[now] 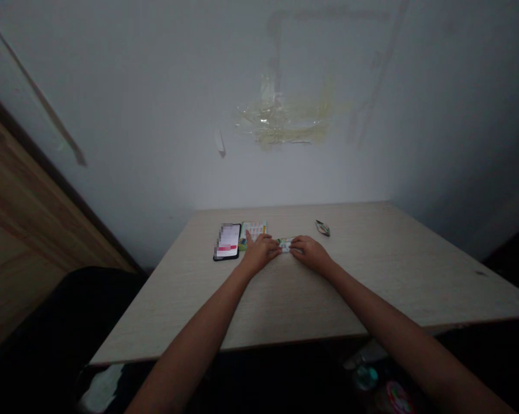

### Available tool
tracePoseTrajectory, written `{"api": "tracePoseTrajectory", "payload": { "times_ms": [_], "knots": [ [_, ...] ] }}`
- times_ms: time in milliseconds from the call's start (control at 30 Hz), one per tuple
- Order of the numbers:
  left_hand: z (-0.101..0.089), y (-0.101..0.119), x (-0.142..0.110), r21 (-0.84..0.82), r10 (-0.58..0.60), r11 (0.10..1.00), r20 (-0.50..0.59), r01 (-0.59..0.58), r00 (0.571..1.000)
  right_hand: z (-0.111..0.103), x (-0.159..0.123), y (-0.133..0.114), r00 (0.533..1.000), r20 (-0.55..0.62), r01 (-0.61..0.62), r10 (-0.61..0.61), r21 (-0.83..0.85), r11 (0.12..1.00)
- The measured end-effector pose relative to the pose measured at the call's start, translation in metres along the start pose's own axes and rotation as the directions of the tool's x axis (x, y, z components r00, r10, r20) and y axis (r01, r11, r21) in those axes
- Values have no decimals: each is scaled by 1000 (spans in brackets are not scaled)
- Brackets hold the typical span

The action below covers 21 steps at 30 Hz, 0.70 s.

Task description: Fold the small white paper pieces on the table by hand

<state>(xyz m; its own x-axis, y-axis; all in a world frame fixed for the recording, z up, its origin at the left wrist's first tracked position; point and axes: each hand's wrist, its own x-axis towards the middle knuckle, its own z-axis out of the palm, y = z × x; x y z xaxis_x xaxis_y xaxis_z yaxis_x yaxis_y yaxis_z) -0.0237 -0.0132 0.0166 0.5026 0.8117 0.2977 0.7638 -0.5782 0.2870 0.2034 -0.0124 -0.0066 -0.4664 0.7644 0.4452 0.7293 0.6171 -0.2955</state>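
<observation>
Both my arms reach out over a pale wooden table (371, 270). My left hand (262, 251) and my right hand (310, 251) meet at a small folded piece of patterned paper (286, 244) that lies on the tabletop. Each hand has its fingers curled and pressed down on one end of the paper. Just left of my left hand sits a colourful printed packet (253, 230), partly covered by that hand. A phone (227, 241) with a lit screen lies further left.
A small dark folded object (323, 227) lies on the table behind my right hand. A white wall with old tape marks (281, 123) rises behind the table. A wooden panel (22, 230) stands at the left. Dark clutter fills the floor below the table's front edge.
</observation>
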Motion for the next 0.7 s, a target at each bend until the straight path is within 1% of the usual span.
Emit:
{"api": "tracePoseTrajectory", "payload": {
  "times_ms": [100, 233, 500, 600, 700],
  "knots": [
    [0, 1, 0, 5, 2, 1000, -6, -2, 1000, 0, 1, -5, 999, -3, -39, 39, 3, 999],
    [1, 3, 1, 11, 2, 1000, -24, -1, 1000, -1, 2, -13, 997, -18, -76, 75, -35, 996],
    [5, 1, 3, 31, 13, 999, -71, -11, 997, -2, 4, -22, 998, -8, -65, 65, -55, 996],
    [5, 2, 3, 23, -2, 1000, -94, 4, 996, -3, 5, -24, 997, -12, -79, 79, -64, 995],
    [2, 3, 2, 2, -27, 1000, -126, 27, 992, -3, 5, -23, 994, -23, -106, 105, -38, 994]
  ]
}}
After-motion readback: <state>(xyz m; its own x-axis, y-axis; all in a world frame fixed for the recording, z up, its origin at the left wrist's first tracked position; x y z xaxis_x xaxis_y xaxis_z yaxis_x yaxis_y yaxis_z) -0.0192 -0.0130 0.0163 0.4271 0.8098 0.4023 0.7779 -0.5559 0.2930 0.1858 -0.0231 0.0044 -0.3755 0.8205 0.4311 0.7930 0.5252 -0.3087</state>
